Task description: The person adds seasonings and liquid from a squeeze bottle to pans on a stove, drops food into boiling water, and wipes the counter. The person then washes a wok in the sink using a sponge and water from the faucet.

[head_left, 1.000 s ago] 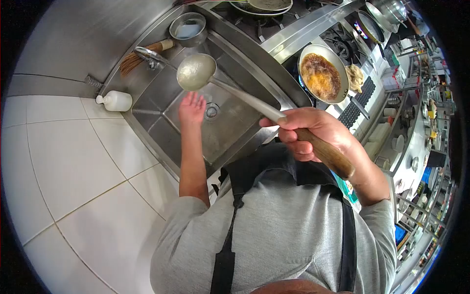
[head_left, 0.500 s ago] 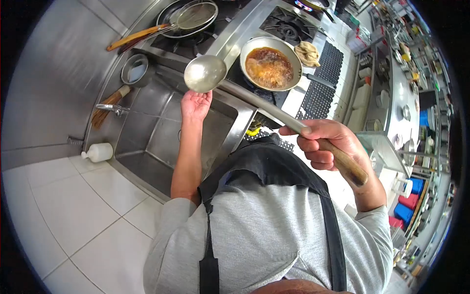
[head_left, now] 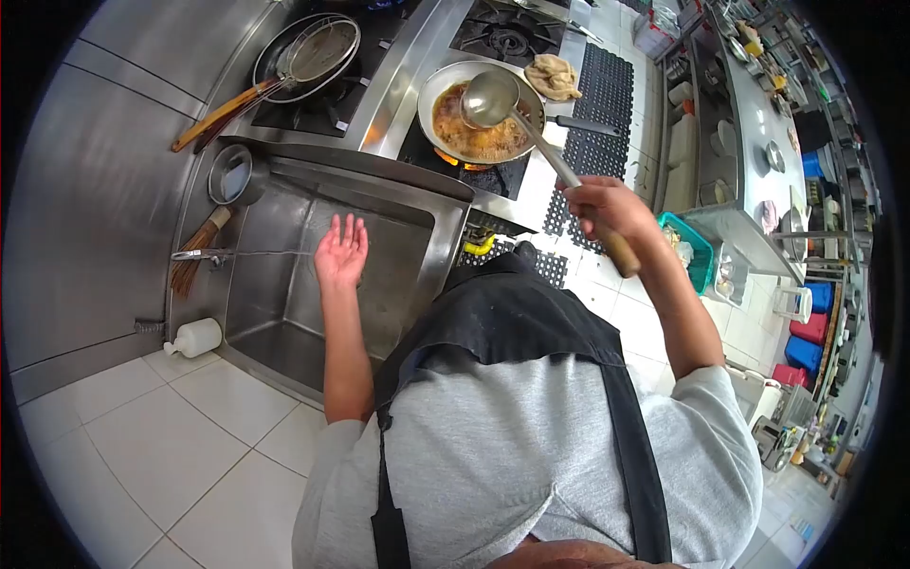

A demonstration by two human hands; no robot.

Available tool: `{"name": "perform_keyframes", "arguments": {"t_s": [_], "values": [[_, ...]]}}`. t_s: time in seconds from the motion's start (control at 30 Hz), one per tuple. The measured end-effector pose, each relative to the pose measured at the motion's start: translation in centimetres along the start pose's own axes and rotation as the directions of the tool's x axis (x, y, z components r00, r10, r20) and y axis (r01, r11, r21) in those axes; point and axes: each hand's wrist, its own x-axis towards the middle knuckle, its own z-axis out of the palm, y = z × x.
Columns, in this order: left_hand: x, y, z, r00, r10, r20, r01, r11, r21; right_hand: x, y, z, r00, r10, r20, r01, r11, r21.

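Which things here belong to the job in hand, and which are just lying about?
In use: long wooden-handled metal ladle, right hand, pale round pan of brown liquid.

Lying about: white plastic bottle, brown straw brush, crumpled beige cloth, round wire strainer.

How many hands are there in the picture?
2. The left hand is open over the sink; the right hand grips the ladle, whose bowl is over the pan.

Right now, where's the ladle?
In the head view, the ladle is in the right hand, its bowl above the pan of brown liquid, forward and to the right of the sink.
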Motion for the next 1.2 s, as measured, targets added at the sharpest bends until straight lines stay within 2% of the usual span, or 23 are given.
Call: {"name": "perform_keyframes", "arguments": {"t_s": [0.03,0.07,0.1,0.17,0.2,0.23,0.3,0.33,0.37,0.43,0.47,0.5,0.57,0.6,0.67,0.7,0.8,0.87,0.93,0.97,1.03,1.1,1.2], "values": [[-0.5,0.6,-0.9,0.999,0.022,-0.049,-0.022,1.000,0.012,1.1,1.2,0.2,0.997,-0.046,-0.064,0.038,0.991,-0.129],[-1.0,1.2,-1.9,0.994,0.046,-0.097,-0.044,0.999,0.026,1.6,1.9,0.0,0.990,-0.098,-0.103,0.054,0.928,-0.368],[-1.4,1.8,-2.8,0.994,0.043,-0.099,-0.040,0.999,0.025,1.2,2.0,0.2,0.990,-0.096,-0.105,0.051,0.928,-0.368],[-1.9,2.9,-4.8,0.972,0.113,-0.206,-0.103,0.993,0.062,0.1,2.2,0.9,0.911,-0.370,-0.182,0.144,0.699,-0.700],[-2.1,3.5,-5.8,0.964,0.112,-0.241,-0.108,0.994,0.031,-0.2,2.3,1.0,0.881,-0.428,-0.200,0.097,0.577,-0.811],[-2.0,4.3,-6.9,0.963,0.107,-0.247,-0.104,0.994,0.028,-0.5,2.4,1.3,0.884,-0.423,-0.200,0.091,0.575,-0.813],[-1.9,5.4,-8.2,0.960,0.131,-0.247,-0.138,0.990,-0.009,-1.5,2.2,2.1,0.794,-0.571,-0.209,0.130,0.494,-0.859],[-1.9,6.0,-8.5,0.953,0.138,-0.269,-0.156,0.987,-0.047,-2.1,1.6,2.6,0.795,-0.583,-0.169,0.163,0.474,-0.866],[-1.8,6.5,-8.6,0.953,0.133,-0.272,-0.153,0.987,-0.053,-2.8,0.9,3.2,0.797,-0.581,-0.168,0.159,0.470,-0.868],[-1.1,8.3,-8.9,0.941,0.202,-0.271,-0.237,0.966,-0.103,-4.3,-1.0,4.7,0.891,-0.445,-0.089,0.277,0.689,-0.670],[-0.8,9.3,-8.8,0.931,0.231,-0.283,-0.273,0.955,-0.117,-4.8,-1.8,5.4,0.944,-0.325,-0.050,0.247,0.801,-0.545],[-0.5,10.3,-8.4,0.931,0.230,-0.283,-0.273,0.954,-0.123,-5.3,-2.8,6.3,0.944,-0.326,-0.048,0.247,0.798,-0.549],[-0.9,12.5,-7.4,0.887,0.404,-0.223,-0.439,0.888,-0.137,-5.8,-4.4,8.7,0.966,-0.187,0.180,0.247,0.875,-0.417],[-1.2,13.9,-6.8,0.880,0.415,-0.229,-0.452,0.881,-0.142,-5.4,-4.8,9.8,0.963,-0.109,0.248,0.205,0.891,-0.406],[-1.6,16.3,-5.1,0.795,0.541,-0.274,-0.584,0.805,-0.104,-4.5,-5.6,12.6,0.926,-0.025,0.376,0.193,0.888,-0.417],[-2.0,17.5,-4.4,0.792,0.544,-0.279,-0.589,0.801,-0.111,-4.1,-6.0,14.2,0.905,0.018,0.426,0.190,0.878,-0.440],[-3.4,20.3,-2.2,0.747,0.639,-0.183,-0.657,0.752,-0.053,-1.6,-5.5,19.1,0.821,0.092,0.564,0.219,0.861,-0.459],[-4.1,21.5,-0.6,0.727,0.686,-0.027,-0.683,0.726,0.073,-0.7,-5.6,22.4,0.791,0.132,0.597,0.200,0.867,-0.456],[-4.3,22.3,0.5,0.748,0.663,-0.006,-0.658,0.744,0.115,-0.1,-5.7,25.2,0.724,0.258,0.640,-0.019,0.935,-0.355],[-4.3,22.7,0.9,0.773,0.634,0.017,-0.628,0.762,0.158,0.0,-5.8,26.2,0.714,0.265,0.648,-0.016,0.931,-0.364],[-3.9,23.1,1.0,0.781,0.624,0.006,-0.611,0.764,0.208,0.2,-6.1,28.3,0.598,0.364,0.715,-0.325,0.925,-0.199],[-3.3,23.9,0.6,0.772,0.635,-0.022,-0.612,0.752,0.244,0.0,-6.5,29.8,0.571,0.395,0.719,-0.309,0.915,-0.258],[-3.6,23.9,0.6,0.768,0.640,-0.023,-0.603,0.736,0.309,0.7,-6.1,31.1,0.497,0.389,0.776,-0.425,0.888,-0.174]]}}
